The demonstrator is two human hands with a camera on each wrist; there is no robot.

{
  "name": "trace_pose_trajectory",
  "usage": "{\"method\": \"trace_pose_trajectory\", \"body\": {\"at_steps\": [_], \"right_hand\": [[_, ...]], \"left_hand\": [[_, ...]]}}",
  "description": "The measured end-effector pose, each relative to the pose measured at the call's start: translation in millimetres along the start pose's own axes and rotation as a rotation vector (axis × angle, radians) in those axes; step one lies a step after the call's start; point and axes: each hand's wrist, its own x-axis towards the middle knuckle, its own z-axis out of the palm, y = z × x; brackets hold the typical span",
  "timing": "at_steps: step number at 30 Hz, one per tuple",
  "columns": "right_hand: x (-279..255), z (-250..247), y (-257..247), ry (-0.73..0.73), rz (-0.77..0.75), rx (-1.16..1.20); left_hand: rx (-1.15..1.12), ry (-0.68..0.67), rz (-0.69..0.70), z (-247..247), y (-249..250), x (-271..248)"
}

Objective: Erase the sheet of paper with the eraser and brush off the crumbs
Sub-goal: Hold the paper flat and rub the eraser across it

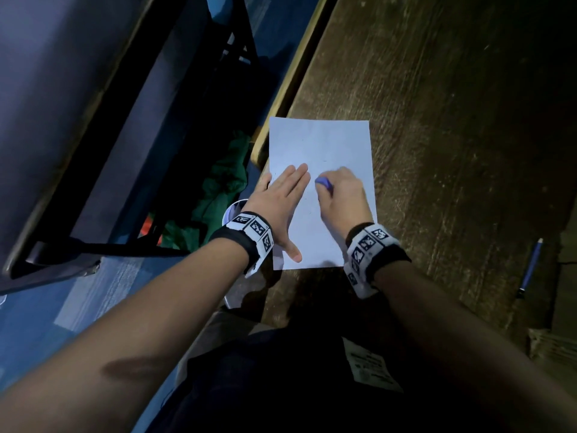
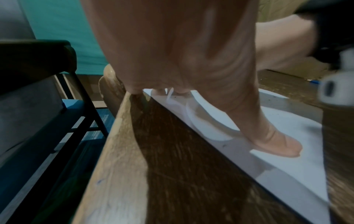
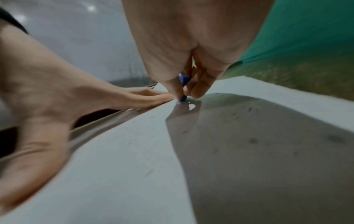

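Observation:
A white sheet of paper lies on the dark wooden table, close to its left edge. My left hand lies flat on the sheet's left side, fingers straight, thumb spread toward me. My right hand pinches a small blue eraser and presses its tip on the paper just right of the left fingertips. In the right wrist view the eraser sits between thumb and fingers, touching the sheet. Dark crumbs dot the paper in the wrist views.
A blue pen lies on the table at the right. Left of the table edge stand a dark chair frame, green cloth and a white round container on the blue floor.

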Motion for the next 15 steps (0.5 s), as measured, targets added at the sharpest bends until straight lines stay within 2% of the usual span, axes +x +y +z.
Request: {"method": "trace_pose_trajectory", "body": {"at_steps": [1, 4, 5, 6, 7, 9, 10, 11, 12, 15], "right_hand": [[-10.5, 5.3, -0.9, -0.033, -0.027, 0.012], [-59.5, 14.6, -10.5, -0.390, -0.218, -0.006], [-61.8, 9.9, -8.8, -0.462, -0.251, -0.020], [-52.6, 4.3, -6.5, -0.459, -0.244, -0.032], [-36.8, 0.2, -4.5, -0.387, -0.196, -0.048], [-8.7, -7.3, 0.0, -0.130, -0.042, -0.034], [-2.7, -8.0, 2.7, -0.035, 0.028, 0.001], [-6.8, -5.0, 2.7, -0.007, 0.048, 0.022], [-18.1, 0.1, -1.0, -0.065, 0.023, 0.027], [-64.0, 6.7, -14.7, -0.460, -0.188, 0.031]], "left_hand": [[0.003, 0.003, -0.001, -0.3, 0.0, -0.5], [-0.015, 0.013, -0.010, 0.9, -0.6, -0.7], [-0.020, 0.009, -0.009, 0.1, -0.3, -0.8], [-0.020, 0.006, -0.006, -0.7, 0.1, 0.1], [-0.019, 0.001, -0.005, -1.0, -0.3, -0.1], [-0.016, -0.006, -0.001, -1.8, 0.7, -1.1], [-0.016, -0.006, 0.000, -2.2, 1.3, -1.1], [-0.018, -0.004, 0.000, -2.7, 1.7, -1.2], [-0.018, 0.000, -0.002, -2.2, 2.1, -1.4], [-0.006, 0.005, -0.013, -1.1, 1.4, -1.4]]}}
